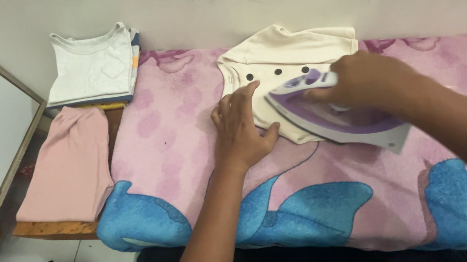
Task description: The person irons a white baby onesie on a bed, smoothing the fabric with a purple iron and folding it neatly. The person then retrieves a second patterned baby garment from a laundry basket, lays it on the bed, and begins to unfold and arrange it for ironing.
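A person presses a cream buttoned top (287, 58) spread on a pink-and-blue blanket (191, 172), the right hand (368, 80) closed around the handle of a purple-and-white iron (337, 117) while the left hand (239, 127) lies flat, fingers spread, pinning the fabric. To one side, a folded white shirt (94, 68) and a folded pink garment (66, 165) look finished; the top appears only partly ironed.

Iron (339, 114) handle hidden under right hand (368, 80)
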